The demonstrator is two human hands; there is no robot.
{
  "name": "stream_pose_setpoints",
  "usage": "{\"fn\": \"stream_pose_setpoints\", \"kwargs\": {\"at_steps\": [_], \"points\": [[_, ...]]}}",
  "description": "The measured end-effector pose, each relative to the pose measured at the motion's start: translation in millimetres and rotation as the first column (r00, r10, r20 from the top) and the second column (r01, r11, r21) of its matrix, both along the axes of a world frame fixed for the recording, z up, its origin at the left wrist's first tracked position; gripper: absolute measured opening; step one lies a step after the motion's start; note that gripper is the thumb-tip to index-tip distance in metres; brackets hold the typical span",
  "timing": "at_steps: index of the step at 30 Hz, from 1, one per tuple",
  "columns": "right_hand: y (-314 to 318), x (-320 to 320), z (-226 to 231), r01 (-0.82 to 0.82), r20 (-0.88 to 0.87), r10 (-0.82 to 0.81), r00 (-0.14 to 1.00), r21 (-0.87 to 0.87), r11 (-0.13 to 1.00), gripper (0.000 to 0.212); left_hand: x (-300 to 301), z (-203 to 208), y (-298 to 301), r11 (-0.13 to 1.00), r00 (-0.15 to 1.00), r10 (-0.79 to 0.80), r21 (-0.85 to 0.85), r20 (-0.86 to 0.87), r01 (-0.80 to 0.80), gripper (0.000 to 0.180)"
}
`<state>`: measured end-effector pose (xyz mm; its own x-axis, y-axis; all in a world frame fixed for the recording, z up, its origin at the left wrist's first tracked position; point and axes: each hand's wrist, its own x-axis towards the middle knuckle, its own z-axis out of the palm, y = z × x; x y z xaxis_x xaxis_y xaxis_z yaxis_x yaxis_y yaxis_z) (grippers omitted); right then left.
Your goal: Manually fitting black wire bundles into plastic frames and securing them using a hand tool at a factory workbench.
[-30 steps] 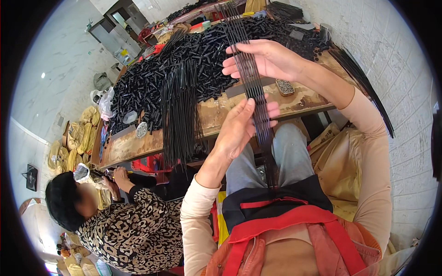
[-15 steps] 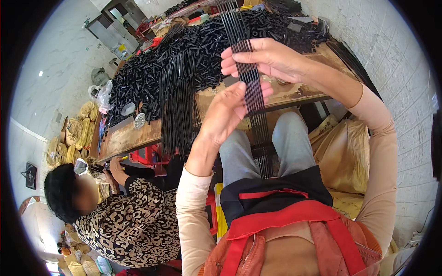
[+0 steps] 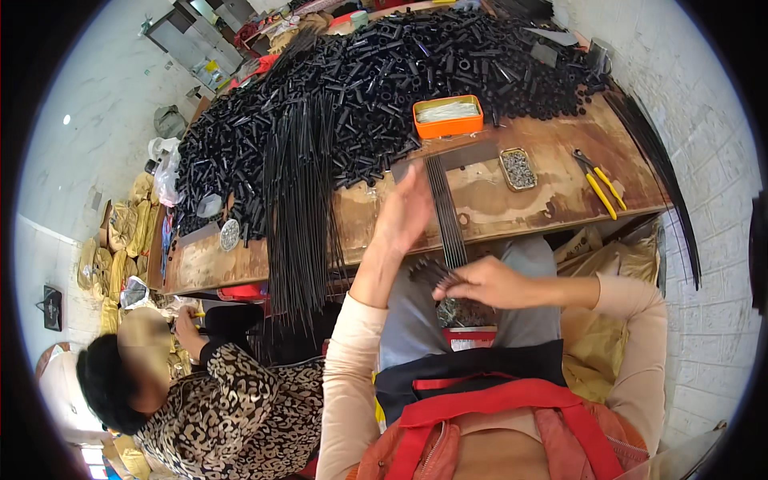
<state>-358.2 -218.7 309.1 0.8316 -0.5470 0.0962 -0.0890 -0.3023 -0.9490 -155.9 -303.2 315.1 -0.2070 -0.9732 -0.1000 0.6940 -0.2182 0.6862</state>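
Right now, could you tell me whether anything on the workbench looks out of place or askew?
Yes: a sheaf of long black rods hangs well over the front edge of the wooden bench, fanning out toward the floor. Another bundle of rods droops off the right corner. The yellow-handled pliers and orange tray sit squarely.

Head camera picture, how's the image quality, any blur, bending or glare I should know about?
Head view: daylight is even, with no strong glare on the wooden table. Fisheye bending curves the table edge and brick wall toward a black rim. The raised left hand looks slightly motion-smeared; the right hand, gripping thin black rods, is sharper. A face at lower left is blurred.
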Motion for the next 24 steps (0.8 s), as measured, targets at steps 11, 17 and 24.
{"fn": "stream_pose_setpoints", "kwargs": {"at_steps": [11,17,24], "points": [[-43.6,20.3,-12.6,0.177,-0.032,-0.180,0.983,-0.085,0.981,0.028,15.1,55.0,112.7,0.980,0.540,0.133,-0.192,0.831,0.056,0.026],[-41.3,10.6,-13.5,0.167,0.127,-0.142,0.982,-0.209,0.964,0.029,-19.2,104.8,129.5,0.919,0.798,0.230,-0.394,0.557,0.010,0.025],[-43.8,3.5,-5.8,0.119,0.196,-0.082,0.977,-0.185,0.976,0.030,-20.3,92.5,140.6,0.857,0.796,0.351,-0.511,0.492,-0.063,0.025]]}}
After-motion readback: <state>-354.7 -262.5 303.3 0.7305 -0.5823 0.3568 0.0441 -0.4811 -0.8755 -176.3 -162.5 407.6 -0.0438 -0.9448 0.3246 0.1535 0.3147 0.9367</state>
